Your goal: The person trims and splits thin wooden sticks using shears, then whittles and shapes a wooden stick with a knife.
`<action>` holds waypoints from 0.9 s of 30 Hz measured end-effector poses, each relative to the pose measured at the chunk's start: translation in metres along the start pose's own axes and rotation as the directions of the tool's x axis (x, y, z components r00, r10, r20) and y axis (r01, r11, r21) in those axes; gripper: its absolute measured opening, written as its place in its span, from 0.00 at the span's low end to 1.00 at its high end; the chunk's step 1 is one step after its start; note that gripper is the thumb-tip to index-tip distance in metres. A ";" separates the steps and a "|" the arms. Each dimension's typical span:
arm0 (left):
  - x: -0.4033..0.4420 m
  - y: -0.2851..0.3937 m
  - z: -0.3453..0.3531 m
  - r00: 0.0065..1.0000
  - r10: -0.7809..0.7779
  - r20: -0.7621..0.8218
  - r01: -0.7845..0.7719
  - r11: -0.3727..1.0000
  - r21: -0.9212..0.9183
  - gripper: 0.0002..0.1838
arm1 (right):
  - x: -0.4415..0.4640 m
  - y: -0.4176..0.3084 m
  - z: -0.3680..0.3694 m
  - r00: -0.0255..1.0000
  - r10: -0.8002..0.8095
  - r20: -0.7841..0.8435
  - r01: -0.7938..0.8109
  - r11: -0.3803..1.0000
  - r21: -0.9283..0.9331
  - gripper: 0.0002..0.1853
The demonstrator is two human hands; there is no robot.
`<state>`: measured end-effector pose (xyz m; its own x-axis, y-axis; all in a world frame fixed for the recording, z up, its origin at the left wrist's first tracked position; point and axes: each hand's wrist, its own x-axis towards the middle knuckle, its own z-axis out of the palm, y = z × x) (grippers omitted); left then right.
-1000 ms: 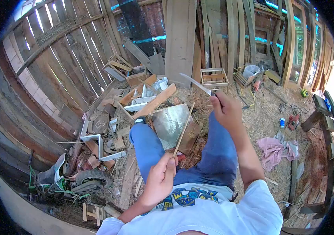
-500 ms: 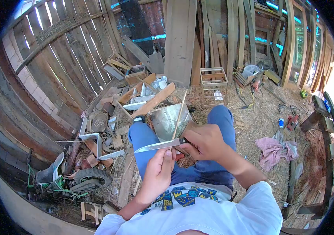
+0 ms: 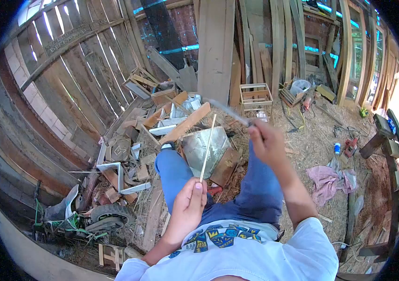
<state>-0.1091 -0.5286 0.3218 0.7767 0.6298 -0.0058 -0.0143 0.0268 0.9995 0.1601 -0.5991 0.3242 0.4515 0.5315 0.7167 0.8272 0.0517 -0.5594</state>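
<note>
My left hand (image 3: pixel 191 201) is closed on the lower end of a thin wooden stick (image 3: pixel 208 149), which points up and away from me between my knees. My right hand (image 3: pixel 268 139) is wrapped round the handle of a knife (image 3: pixel 225 109) above my right knee. The blade, blurred by motion, points up and to the left, apart from the stick. Below the stick a grey, stained flat panel (image 3: pixel 205 151) lies on the ground, with a brown board (image 3: pixel 225 167) beside it.
Wood scraps and boards (image 3: pixel 186 122) are piled ahead and to the left. A small wooden rack (image 3: pixel 256 94) stands ahead. A tire (image 3: pixel 110 213) lies at the left. On the right are a pink cloth (image 3: pixel 326 182), a blue can (image 3: pixel 337 148) and a wooden bench (image 3: pixel 393 150).
Half a second ago the knife lay across the stick by my left hand. My right hand has since lifted it up and away, and the stick's tilt has changed slightly.
</note>
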 end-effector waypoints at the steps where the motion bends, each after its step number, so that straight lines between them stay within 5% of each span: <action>1: 0.002 0.002 0.001 0.998 -0.058 -0.015 0.057 0.997 -0.055 0.15 | -0.008 -0.008 0.003 1.000 0.006 -0.002 -0.006 1.000 -0.002 0.14; 6: 0.004 0.013 0.011 0.996 -0.077 0.050 0.084 0.981 -0.172 0.15 | -0.031 -0.045 0.012 0.895 -0.313 0.319 0.328 0.945 0.007 0.17; 15: 0.004 0.014 0.008 0.990 -0.094 0.105 0.112 0.978 -0.176 0.14 | -0.025 -0.037 0.016 0.858 -0.452 0.245 0.477 0.878 -0.049 0.16; 19: 0.001 0.018 0.005 0.989 -0.100 0.108 0.122 0.969 -0.216 0.14 | -0.014 -0.020 0.013 0.884 -0.409 0.227 0.446 0.883 -0.146 0.16; 21: -0.003 0.013 0.002 0.987 -0.126 0.102 0.145 0.966 -0.212 0.15 | -0.002 0.013 0.010 0.992 -0.126 -0.015 0.119 0.966 -0.229 0.16; 24: -0.001 0.008 0.000 0.983 -0.163 0.080 0.176 0.963 -0.202 0.16 | 0.007 0.018 -0.001 0.992 -0.119 -0.049 0.109 0.978 -0.179 0.17; 27: 0.003 0.007 -0.001 0.985 -0.157 0.068 0.168 0.963 -0.210 0.16 | -0.012 -0.010 0.005 0.986 -0.120 0.116 0.122 0.993 -0.004 0.16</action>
<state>-0.1081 -0.5259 0.3290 0.8106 0.5632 -0.1603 -0.0158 0.2948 0.9554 0.1450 -0.6014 0.3191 0.3066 0.6160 0.7256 0.8774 0.1128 -0.4664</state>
